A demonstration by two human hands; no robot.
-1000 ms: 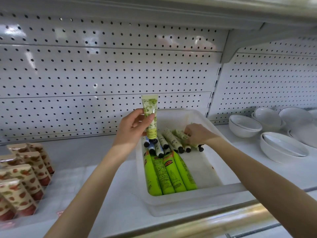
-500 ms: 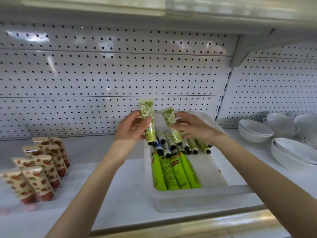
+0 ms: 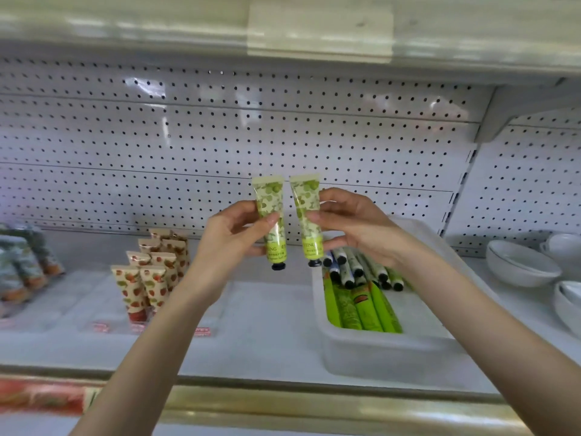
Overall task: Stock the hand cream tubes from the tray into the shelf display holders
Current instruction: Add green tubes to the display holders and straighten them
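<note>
Two green hand cream tubes, upright, caps down, side by side and just apart, above the middle of the shelf (image 3: 267, 325): left tube (image 3: 267, 196) pinched between thumb and fingers of the left hand (image 3: 232, 237); right tube (image 3: 305, 196) pinched likewise by the right hand (image 3: 355, 225). Tray (image 3: 377, 350), white plastic, toward the shelf's right front edge: small black-capped tubes (image 3: 355, 265) at its far end, large green tubes (image 3: 361, 309) lying nearer. Strawberry-print tubes (image 3: 147, 278), standing, shelf left. White bowls (image 3: 522, 265), shelf right edge. Pegboard (image 3: 188, 136) behind.

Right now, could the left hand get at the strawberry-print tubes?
Probably: nothing stands between the left hand and the strawberry-print tubes to its left, but it grips a green tube.
</note>
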